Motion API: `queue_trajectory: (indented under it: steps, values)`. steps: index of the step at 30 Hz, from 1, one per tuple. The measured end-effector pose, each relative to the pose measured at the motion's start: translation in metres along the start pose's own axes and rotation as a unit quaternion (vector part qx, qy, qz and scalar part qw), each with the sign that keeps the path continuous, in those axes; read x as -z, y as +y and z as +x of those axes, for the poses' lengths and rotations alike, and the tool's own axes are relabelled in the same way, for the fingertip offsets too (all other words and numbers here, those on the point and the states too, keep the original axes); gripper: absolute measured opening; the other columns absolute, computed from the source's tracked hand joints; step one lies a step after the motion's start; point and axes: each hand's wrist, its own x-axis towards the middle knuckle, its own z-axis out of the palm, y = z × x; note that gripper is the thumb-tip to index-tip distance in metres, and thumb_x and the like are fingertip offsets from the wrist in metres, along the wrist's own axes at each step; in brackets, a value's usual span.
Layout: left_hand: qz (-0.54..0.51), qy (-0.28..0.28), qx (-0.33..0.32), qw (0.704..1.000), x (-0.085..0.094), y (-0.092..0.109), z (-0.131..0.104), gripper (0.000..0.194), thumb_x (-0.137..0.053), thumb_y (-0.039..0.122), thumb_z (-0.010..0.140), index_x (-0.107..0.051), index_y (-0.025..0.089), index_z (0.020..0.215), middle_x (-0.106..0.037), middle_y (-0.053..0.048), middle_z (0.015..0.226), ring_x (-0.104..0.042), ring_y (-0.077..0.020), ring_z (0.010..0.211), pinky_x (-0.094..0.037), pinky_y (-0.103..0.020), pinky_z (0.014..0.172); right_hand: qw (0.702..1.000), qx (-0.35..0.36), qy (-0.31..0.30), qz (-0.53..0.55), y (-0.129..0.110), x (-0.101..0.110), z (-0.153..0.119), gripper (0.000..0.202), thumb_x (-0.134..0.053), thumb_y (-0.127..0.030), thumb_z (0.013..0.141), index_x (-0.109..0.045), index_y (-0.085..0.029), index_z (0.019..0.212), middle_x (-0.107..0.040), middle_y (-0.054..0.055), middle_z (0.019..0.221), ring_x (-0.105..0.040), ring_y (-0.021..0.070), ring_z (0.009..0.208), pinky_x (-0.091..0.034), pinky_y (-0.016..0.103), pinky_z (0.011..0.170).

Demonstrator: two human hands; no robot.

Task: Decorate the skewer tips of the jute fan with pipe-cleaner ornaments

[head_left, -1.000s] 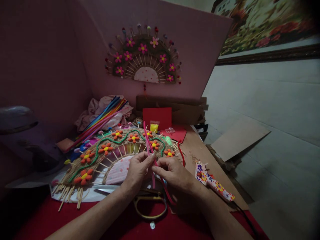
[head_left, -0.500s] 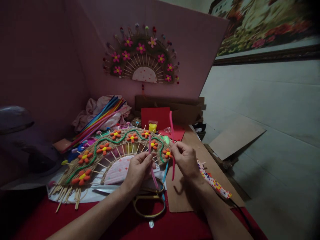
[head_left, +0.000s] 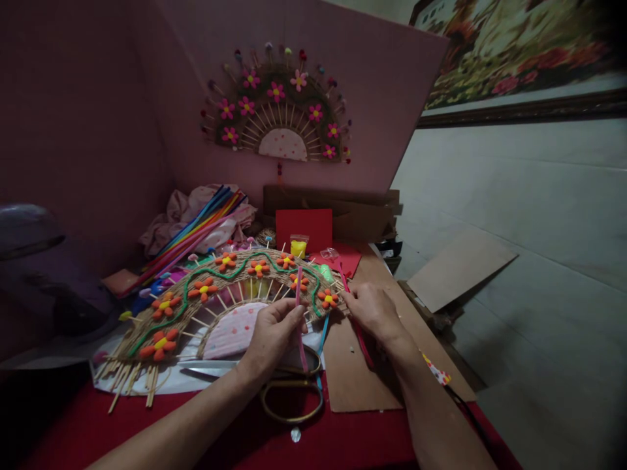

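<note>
My left hand (head_left: 277, 329) pinches a light pink pipe cleaner (head_left: 298, 294), held upright in front of the fan's right half. A darker pink pipe cleaner (head_left: 362, 343) is in the closed fingers of my right hand (head_left: 375, 312), low over the brown cardboard (head_left: 343, 382). Behind my hands lies a half-round twine fan (head_left: 223, 284) with orange clay flowers, a wavy green strip and a spotted pink centre. Gold-handled scissors (head_left: 291, 418) lie under my left wrist, their blades pointing left.
Coloured pipe cleaners (head_left: 206, 225) are heaped at the back left by crumpled cloth. A yellow clay packet (head_left: 298, 248) stands before a red card (head_left: 304, 225). A finished-looking fan (head_left: 277, 108) hangs on the pink wall. A patterned glue gun (head_left: 435, 371) is partly behind my right forearm.
My right hand has moved right and down toward the cardboard, tilting its pipe cleaner. My left hand has shifted only slightly, its pipe cleaner now more upright.
</note>
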Motion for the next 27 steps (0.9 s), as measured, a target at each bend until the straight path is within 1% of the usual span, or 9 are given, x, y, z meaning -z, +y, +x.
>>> queue_trajectory:
  steps: [3, 7, 10, 14, 17, 19, 23, 27]
  values:
    - [0.011, -0.006, -0.006, 1.0, 0.0006, -0.0012, -0.0004, 0.036, -0.069, 0.045, 0.064, -0.06, 0.012, 0.074, -0.055, 0.002, 0.05, -0.036, -0.0033, 0.033, -0.021, -0.016, 0.034, 1.0, -0.001, -0.001, -0.022, -0.0017, -0.0026, -0.0003, 0.044, -0.037, -0.042, 0.089, -0.072, -0.017, 0.085, -0.07, 0.015, 0.083, -0.065, 0.0219, 0.076, -0.037, 0.027, 0.058]
    - [0.027, -0.016, -0.018, 0.999, 0.0026, -0.0044, 0.0005, 0.033, -0.066, 0.044, 0.067, -0.057, 0.013, 0.068, -0.055, 0.001, 0.05, -0.037, -0.0034, 0.035, -0.022, -0.016, 0.034, 0.998, 0.019, 0.008, -0.056, -0.0025, -0.0033, -0.0004, 0.038, -0.037, -0.034, 0.09, -0.07, -0.017, 0.089, -0.068, 0.014, 0.09, -0.064, 0.0228, 0.082, -0.04, 0.028, 0.064]
    - [0.032, -0.017, -0.018, 0.999, 0.0032, -0.0056, 0.0012, 0.032, -0.065, 0.044, 0.069, -0.057, 0.013, 0.07, -0.055, 0.002, 0.051, -0.036, -0.0032, 0.035, -0.022, -0.016, 0.034, 0.997, 0.026, 0.014, -0.078, -0.002, -0.0027, -0.0005, 0.035, -0.037, -0.031, 0.088, -0.069, -0.016, 0.092, -0.066, 0.015, 0.095, -0.062, 0.0247, 0.088, -0.041, 0.03, 0.068]
    - [0.031, -0.017, -0.016, 0.999, 0.0031, -0.0061, 0.0013, 0.031, -0.063, 0.043, 0.07, -0.057, 0.012, 0.072, -0.055, 0.002, 0.051, -0.034, -0.0026, 0.035, -0.021, -0.015, 0.034, 0.996, 0.039, -0.009, -0.078, -0.0021, -0.0003, -0.0015, 0.036, -0.036, -0.03, 0.088, -0.067, -0.017, 0.096, -0.065, 0.015, 0.099, -0.06, 0.0254, 0.094, -0.042, 0.032, 0.073]
    - [0.034, -0.017, -0.017, 0.999, 0.0032, -0.0074, 0.0015, 0.03, -0.062, 0.042, 0.071, -0.057, 0.012, 0.074, -0.055, 0.002, 0.051, -0.034, -0.0026, 0.035, -0.021, -0.015, 0.035, 0.995, 0.042, -0.037, -0.077, -0.003, 0.001, -0.0023, 0.037, -0.034, -0.031, 0.088, -0.068, -0.018, 0.096, -0.067, 0.015, 0.1, -0.061, 0.0265, 0.094, -0.043, 0.032, 0.07]
    - [0.037, -0.017, -0.018, 0.999, 0.0034, -0.0084, 0.0015, 0.029, -0.062, 0.041, 0.072, -0.056, 0.013, 0.072, -0.055, 0.002, 0.052, -0.035, -0.0026, 0.036, -0.021, -0.015, 0.035, 0.995, 0.04, -0.055, -0.079, -0.0036, 0.0008, -0.0024, 0.036, -0.035, -0.029, 0.087, -0.069, -0.017, 0.095, -0.068, 0.015, 0.097, -0.063, 0.0273, 0.09, -0.043, 0.032, 0.067]
    - [0.041, -0.021, -0.016, 0.999, 0.0037, -0.0099, 0.0015, 0.031, -0.061, 0.042, 0.072, -0.055, 0.012, 0.066, -0.054, 0.001, 0.052, -0.034, -0.0023, 0.036, -0.021, -0.015, 0.035, 0.994, 0.03, -0.066, -0.08, -0.0042, -0.0013, -0.0022, 0.034, -0.038, -0.024, 0.086, -0.07, -0.014, 0.09, -0.069, 0.018, 0.091, -0.065, 0.0268, 0.086, -0.043, 0.03, 0.064]
    - [0.035, -0.017, -0.013, 0.999, 0.0037, -0.01, 0.0019, 0.031, -0.062, 0.042, 0.071, -0.059, 0.011, 0.078, -0.055, 0.002, 0.052, -0.036, -0.003, 0.037, -0.022, -0.015, 0.036, 0.995, 0.017, -0.058, -0.078, -0.004, -0.0011, -0.0019, 0.034, -0.039, -0.026, 0.086, -0.071, -0.013, 0.091, -0.068, 0.018, 0.091, -0.065, 0.0259, 0.087, -0.043, 0.029, 0.066]
